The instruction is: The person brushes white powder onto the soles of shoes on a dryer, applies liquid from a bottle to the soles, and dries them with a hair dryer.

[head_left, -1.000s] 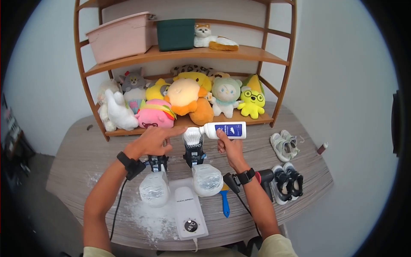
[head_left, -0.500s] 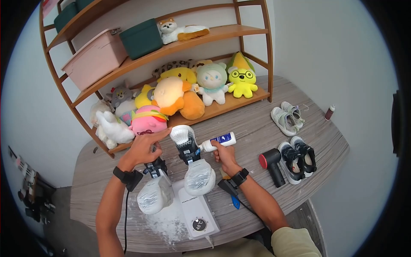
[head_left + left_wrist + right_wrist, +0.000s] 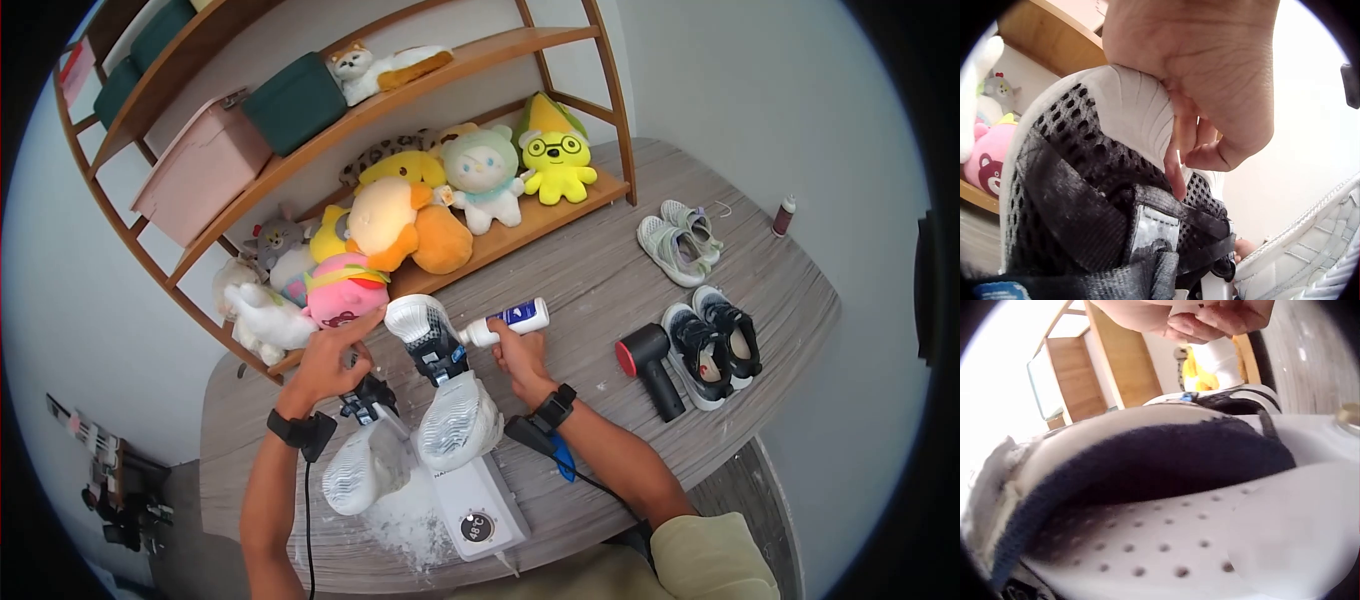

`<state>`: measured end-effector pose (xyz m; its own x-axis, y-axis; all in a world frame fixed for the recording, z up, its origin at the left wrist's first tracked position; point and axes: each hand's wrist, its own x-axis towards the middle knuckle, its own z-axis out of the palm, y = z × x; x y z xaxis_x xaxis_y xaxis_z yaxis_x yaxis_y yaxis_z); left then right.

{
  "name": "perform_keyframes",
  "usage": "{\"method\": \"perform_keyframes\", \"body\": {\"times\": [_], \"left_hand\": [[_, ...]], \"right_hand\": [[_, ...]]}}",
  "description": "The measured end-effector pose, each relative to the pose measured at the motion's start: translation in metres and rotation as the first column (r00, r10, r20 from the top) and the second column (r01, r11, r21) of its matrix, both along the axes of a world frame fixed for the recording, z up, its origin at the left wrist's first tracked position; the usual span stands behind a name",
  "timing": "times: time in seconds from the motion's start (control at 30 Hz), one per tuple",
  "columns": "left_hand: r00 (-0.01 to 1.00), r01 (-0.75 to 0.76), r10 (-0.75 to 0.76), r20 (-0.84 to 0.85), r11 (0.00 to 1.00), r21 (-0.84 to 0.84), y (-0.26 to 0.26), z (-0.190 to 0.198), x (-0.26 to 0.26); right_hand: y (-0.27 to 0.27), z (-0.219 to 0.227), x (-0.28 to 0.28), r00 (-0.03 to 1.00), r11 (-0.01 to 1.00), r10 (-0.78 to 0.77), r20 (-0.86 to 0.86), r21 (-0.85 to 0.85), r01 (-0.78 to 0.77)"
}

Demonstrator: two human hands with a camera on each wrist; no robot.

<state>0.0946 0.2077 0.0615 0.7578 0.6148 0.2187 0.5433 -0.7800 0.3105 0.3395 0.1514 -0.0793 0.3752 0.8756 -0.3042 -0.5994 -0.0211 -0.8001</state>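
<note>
Two shoes stand toe-up at the back of a white shoe dryer (image 3: 478, 500). My right hand (image 3: 524, 362) grips a white bottle with a blue label (image 3: 522, 315). Its narrow nozzle points left, right at the side of the rear right shoe (image 3: 418, 318), which has a white toe and dark straps. Above the rear left shoe (image 3: 370, 398) is my left hand (image 3: 332, 365), index finger stretched out to the white toe of the rear right shoe, other fingers bent. The left wrist view has this hand (image 3: 1204, 81) over a black mesh shoe (image 3: 1079, 156). Two front shoes (image 3: 455, 420) show pale soles.
White powder (image 3: 415, 530) lies left of the dryer. A blue-handled brush (image 3: 563, 458) is partly hidden by my right wrist. Farther right are a black dryer gun (image 3: 655, 370), dark shoes (image 3: 712, 350), pale shoes (image 3: 680, 243) and a small bottle (image 3: 784, 216). A shelf (image 3: 500, 262) holds plush toys.
The head view has turned and tilted. My right hand has brought the bottle from the rear right shoe's toe down to beside its straps. My left index finger remains by that toe.
</note>
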Motion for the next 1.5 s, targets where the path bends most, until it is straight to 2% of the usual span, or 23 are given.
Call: {"method": "perform_keyframes", "body": {"times": [0.07, 0.17, 0.27, 0.37, 0.57, 0.7, 0.8, 1.2, 1.3, 1.4, 1.5], "left_hand": [[1.000, 0.028, -0.028, 0.011, 1.000, -0.008, 0.002, -0.001, -0.001], [0.999, 0.033, -0.033, 0.002, 0.999, -0.005, 0.004, -0.001, -0.001], [1.000, 0.017, -0.017, -0.013, 1.000, -0.005, 0.003, 0.000, -0.002], [1.000, 0.014, -0.014, -0.012, 1.000, -0.008, 0.004, -0.001, -0.003], [1.000, -0.013, 0.013, 0.000, 1.000, -0.022, 0.004, -0.004, -0.003], [1.000, -0.019, 0.019, 0.006, 0.999, -0.042, 0.006, -0.006, -0.004], [1.000, -0.029, 0.029, 0.003, 0.998, -0.052, 0.005, -0.005, -0.003], [1.000, -0.026, 0.027, 0.010, 0.998, -0.055, 0.005, -0.005, -0.004], [1.000, -0.028, 0.028, 0.001, 0.998, -0.060, 0.005, -0.005, -0.004], [0.999, -0.039, 0.039, 0.000, 0.996, -0.079, 0.004, -0.003, -0.003], [1.000, -0.022, 0.022, -0.002, 0.999, -0.033, 0.007, -0.006, -0.005]], "right_hand": [[0.001, -0.011, -0.004, 0.998, 0.995, -0.036, 0.058, -0.091, 0.041], [0.004, -0.020, -0.008, 0.996, 0.990, -0.045, 0.074, -0.129, 0.054], [0.004, -0.024, -0.012, 1.000, 0.990, -0.030, 0.006, -0.137, 0.031], [0.000, -0.010, -0.010, 1.000, 0.994, -0.023, 0.005, -0.107, 0.024], [-0.006, 0.021, -0.006, 0.999, 0.998, 0.011, -0.044, 0.069, -0.008], [-0.002, 0.012, -0.005, 1.000, 0.999, -0.003, -0.017, 0.036, 0.004], [0.006, -0.005, -0.004, 0.999, 0.997, -0.006, -0.047, -0.080, 0.002], [0.006, -0.013, -0.008, 0.995, 0.993, -0.039, -0.093, -0.110, 0.029], [0.001, 0.007, -0.007, 0.998, 1.000, -0.005, -0.069, -0.018, 0.004], [-0.002, 0.020, -0.005, 0.999, 0.979, -0.004, -0.034, 0.204, 0.011], [-0.009, 0.038, 0.001, 0.996, 0.952, 0.079, -0.046, 0.298, -0.062]]}}
